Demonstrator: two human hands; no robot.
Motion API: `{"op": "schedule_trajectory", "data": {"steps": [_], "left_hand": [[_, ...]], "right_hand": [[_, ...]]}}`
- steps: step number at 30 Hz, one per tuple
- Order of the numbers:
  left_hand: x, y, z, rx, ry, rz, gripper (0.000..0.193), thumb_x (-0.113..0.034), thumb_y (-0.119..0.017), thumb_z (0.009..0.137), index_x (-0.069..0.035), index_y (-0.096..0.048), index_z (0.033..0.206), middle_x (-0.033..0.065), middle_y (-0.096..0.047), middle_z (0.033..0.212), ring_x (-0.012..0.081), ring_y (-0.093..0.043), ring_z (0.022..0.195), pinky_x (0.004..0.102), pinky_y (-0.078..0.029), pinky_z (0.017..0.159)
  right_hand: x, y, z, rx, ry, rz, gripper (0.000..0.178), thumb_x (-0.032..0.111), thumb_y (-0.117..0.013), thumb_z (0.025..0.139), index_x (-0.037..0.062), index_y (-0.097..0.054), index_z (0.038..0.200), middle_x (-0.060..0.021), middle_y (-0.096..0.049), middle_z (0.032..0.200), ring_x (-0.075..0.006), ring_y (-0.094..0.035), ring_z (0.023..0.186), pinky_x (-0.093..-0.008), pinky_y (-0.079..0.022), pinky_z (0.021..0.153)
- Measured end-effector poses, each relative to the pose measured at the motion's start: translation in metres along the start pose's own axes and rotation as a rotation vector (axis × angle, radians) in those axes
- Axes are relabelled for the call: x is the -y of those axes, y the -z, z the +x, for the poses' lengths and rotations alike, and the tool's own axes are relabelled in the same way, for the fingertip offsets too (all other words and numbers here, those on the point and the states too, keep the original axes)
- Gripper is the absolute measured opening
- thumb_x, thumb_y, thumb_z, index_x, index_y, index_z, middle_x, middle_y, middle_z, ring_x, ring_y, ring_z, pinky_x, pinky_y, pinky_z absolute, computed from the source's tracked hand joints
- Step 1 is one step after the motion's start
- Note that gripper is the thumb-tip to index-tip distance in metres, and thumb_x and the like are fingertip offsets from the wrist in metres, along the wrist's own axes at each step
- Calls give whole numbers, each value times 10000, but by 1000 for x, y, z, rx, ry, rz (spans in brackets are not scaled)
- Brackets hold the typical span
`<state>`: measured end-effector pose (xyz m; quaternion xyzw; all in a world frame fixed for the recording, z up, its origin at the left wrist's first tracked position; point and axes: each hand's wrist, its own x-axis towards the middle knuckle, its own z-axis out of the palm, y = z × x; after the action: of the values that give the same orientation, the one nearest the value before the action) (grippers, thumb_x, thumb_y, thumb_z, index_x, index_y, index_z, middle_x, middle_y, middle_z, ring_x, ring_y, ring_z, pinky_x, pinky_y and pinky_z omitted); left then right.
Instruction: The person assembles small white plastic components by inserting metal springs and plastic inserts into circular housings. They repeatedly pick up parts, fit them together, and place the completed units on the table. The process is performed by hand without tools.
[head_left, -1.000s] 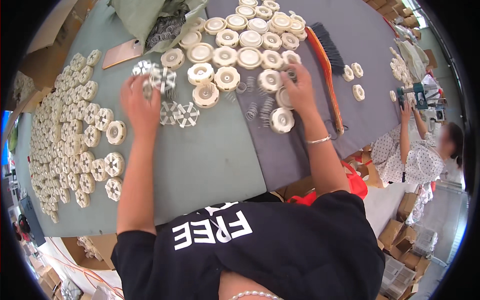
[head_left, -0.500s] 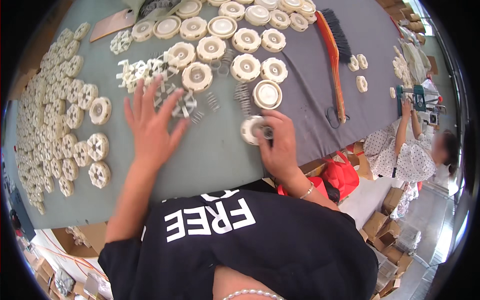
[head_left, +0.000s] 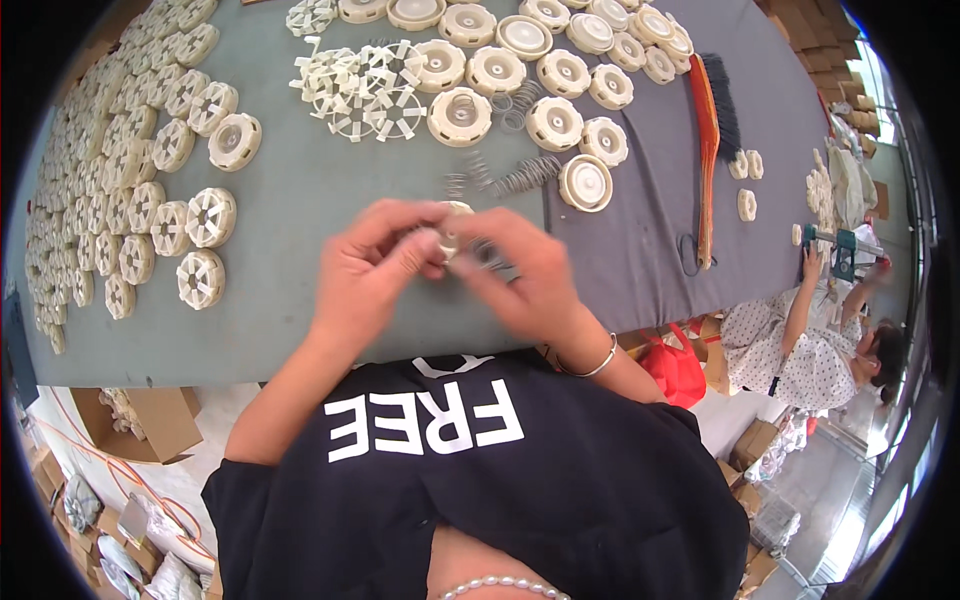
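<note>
My left hand [head_left: 372, 262] and my right hand [head_left: 525, 262] meet over the near middle of the table. Between them is a cream round cap [head_left: 448, 243], mostly hidden by fingers. The left fingers are closed on it in a pinch. Metal coils of a spring [head_left: 488, 252] show inside my curled right hand, which is smeared by motion. Just beyond the hands lie several loose springs [head_left: 527, 176]. A pile of white spoked inserts [head_left: 360, 88] sits farther left, beside rows of cream caps [head_left: 460, 118].
Many caps with spoked inserts [head_left: 211, 217] cover the table's left side. A red-handled brush [head_left: 708, 150] lies on the right over grey cloth. A red bag [head_left: 672, 370] and an open cardboard box [head_left: 150, 425] stand below the edge. Another person [head_left: 800, 330] works at the far right.
My left hand has left the spoked inserts and come right to meet the other hand. The cap, lifted off the table, is now between both hands. The view has shifted slightly.
</note>
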<state>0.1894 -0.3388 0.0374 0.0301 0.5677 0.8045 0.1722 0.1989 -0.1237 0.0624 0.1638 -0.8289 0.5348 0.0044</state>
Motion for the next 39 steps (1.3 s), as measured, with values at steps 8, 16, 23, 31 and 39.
{"op": "schedule_trajectory", "data": {"steps": [8, 16, 23, 31, 39], "left_hand": [[-8, -14, 0, 5, -255, 970, 435, -97, -841, 854, -83, -715, 1269, 37, -634, 1145, 154, -637, 969, 336, -543, 735], [-10, 28, -33, 8, -107, 831, 661, -274, -883, 842, -90, -643, 1429, 9, -583, 1131, 128, -515, 901, 283, -431, 716], [-30, 10, -50, 34, 234, -71, 1269, -998, -121, 903, -32, -239, 1717, 18, -543, 1381, 124, -459, 1011, 262, -327, 799], [-21, 30, -43, -107, -150, 442, 732, -433, -703, 983, -34, -508, 1565, 114, -554, 1366, 189, -540, 995, 320, -480, 858], [5, 21, -39, -158, -374, 960, 811, -164, -878, 802, -84, -542, 1535, 155, -622, 1405, 302, -662, 1016, 385, -564, 807]], "right_hand": [[-24, 41, 76, -147, 39, -406, 127, 137, -811, 928, 41, -728, 930, -83, -742, 886, -261, -689, 782, -361, -533, 705], [-5, 12, 50, 225, 137, -77, 228, 118, -867, 860, 78, -775, 1064, -85, -712, 984, -250, -717, 867, -360, -579, 748], [10, -38, 27, 201, 269, -4, 350, 52, -876, 822, 62, -757, 1151, -81, -677, 1160, -221, -723, 883, -338, -602, 749], [6, -7, 34, 140, 36, 41, 361, -8, -834, 823, 51, -738, 1166, -105, -747, 1125, -172, -723, 846, -284, -587, 705], [8, -6, 45, 292, 182, -207, 326, 38, -870, 819, 62, -740, 1117, -89, -735, 1103, -191, -711, 838, -318, -584, 717]]}}
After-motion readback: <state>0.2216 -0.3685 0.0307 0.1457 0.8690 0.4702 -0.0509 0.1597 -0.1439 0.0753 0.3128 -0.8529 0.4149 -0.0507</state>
